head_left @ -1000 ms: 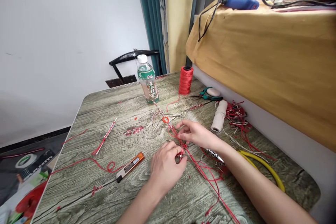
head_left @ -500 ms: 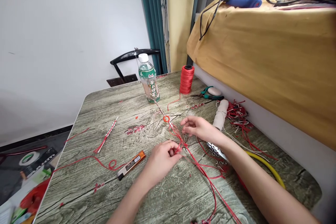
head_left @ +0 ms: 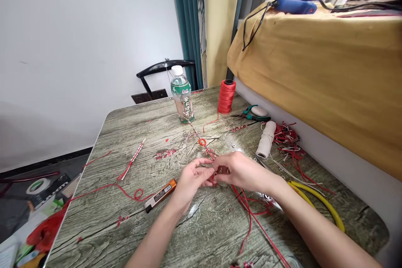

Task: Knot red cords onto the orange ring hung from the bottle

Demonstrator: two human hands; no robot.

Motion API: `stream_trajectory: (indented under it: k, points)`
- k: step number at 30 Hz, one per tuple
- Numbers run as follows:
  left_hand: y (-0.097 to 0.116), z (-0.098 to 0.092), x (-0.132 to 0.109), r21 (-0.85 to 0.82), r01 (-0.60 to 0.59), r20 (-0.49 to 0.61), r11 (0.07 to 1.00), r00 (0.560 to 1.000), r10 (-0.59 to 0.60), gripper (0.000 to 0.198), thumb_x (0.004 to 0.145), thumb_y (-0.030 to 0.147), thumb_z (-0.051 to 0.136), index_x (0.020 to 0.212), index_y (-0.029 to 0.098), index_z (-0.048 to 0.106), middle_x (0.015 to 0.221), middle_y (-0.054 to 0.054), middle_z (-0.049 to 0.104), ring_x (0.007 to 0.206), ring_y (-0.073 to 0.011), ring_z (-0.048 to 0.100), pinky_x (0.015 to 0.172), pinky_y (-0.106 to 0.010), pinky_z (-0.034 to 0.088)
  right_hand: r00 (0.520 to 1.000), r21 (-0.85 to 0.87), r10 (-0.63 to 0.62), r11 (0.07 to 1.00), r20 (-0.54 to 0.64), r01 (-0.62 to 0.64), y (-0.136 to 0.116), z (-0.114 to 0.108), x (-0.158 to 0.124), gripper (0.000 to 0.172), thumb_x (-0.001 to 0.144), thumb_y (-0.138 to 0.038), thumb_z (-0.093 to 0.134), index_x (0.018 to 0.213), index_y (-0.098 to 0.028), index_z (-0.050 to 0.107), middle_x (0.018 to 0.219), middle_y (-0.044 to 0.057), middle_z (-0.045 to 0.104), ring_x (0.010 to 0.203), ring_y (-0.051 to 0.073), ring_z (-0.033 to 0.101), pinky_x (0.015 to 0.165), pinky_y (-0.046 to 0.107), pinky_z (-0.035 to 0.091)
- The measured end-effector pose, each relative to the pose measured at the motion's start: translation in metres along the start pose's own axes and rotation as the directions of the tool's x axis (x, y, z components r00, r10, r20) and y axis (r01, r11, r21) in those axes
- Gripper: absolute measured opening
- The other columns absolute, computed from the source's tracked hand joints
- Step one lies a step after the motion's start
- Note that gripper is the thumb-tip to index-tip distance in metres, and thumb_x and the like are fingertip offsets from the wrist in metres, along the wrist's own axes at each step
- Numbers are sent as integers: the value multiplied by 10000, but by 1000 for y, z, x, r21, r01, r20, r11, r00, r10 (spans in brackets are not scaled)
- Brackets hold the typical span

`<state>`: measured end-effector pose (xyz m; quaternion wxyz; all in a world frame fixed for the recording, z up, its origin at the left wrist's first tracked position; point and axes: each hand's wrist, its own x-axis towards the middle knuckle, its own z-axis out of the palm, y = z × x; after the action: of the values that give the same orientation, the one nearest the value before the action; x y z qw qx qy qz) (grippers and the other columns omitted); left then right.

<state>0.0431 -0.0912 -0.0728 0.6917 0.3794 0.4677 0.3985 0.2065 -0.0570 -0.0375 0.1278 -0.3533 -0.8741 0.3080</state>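
Observation:
My left hand [head_left: 190, 180] and my right hand [head_left: 240, 171] meet at the middle of the wooden table [head_left: 132, 222]. Both pinch a bundle of red cords [head_left: 248, 213] at the same spot, fingertips almost touching. The cords run up past a small red ring [head_left: 202, 142] toward a water bottle [head_left: 182, 94] and trail down toward the near edge. A red thread spool [head_left: 226, 96] stands behind, upright.
An orange lighter [head_left: 160, 194] lies left of my left hand beside a loose red cord loop [head_left: 137, 194]. A red-and-white braid [head_left: 132, 163], a white twine roll [head_left: 265, 139], pliers [head_left: 253, 114], a yellow tube [head_left: 320, 205] and cord scraps [head_left: 289, 140] lie around. A yellow-covered bed [head_left: 323, 75] borders the right.
My right hand has drawn back toward me and closed in on my left; both hands now pinch the cords together. The view has shifted slightly left.

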Motion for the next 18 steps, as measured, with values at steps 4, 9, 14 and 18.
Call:
stream_trajectory:
  k: [4, 9, 14, 18]
  points:
    - [1, -2, 0, 77, -31, -34, 997, 999, 33, 342, 736, 339, 538, 995, 118, 505, 709, -43, 606, 629, -121, 568, 601, -241, 431, 997, -111, 60, 992, -40, -65, -5, -6, -6, 94, 754, -207, 510, 807, -180, 583, 678, 3, 601, 594, 102, 529, 556, 201, 345]
    - [-4, 0, -4, 296, -207, 83, 932, 978, 191, 363, 766, 270, 495, 1115, 174, 515, 644, 1, 567, 624, -110, 529, 610, -240, 422, 985, -171, 154, 971, -75, -165, -11, -10, -27, 96, 756, -216, 489, 809, -203, 568, 671, -3, 602, 579, 107, 534, 555, 206, 347]
    - [-10, 8, -11, 625, -391, 256, 676, 920, 296, 293, 769, 243, 497, 1046, 252, 591, 801, -19, 602, 693, -122, 522, 640, -253, 405, 953, -185, 293, 935, -77, -303, -21, 1, -61, 94, 768, -252, 470, 769, -210, 555, 631, -4, 599, 539, 112, 529, 536, 214, 351]
    - [-15, 13, -11, 722, -498, 369, 481, 865, 341, 208, 759, 243, 522, 921, 224, 652, 806, -24, 614, 761, -140, 529, 704, -265, 397, 933, -139, 352, 923, -71, -359, -35, 5, -82, 90, 770, -241, 464, 767, -220, 552, 611, -18, 594, 515, 107, 525, 510, 210, 351]
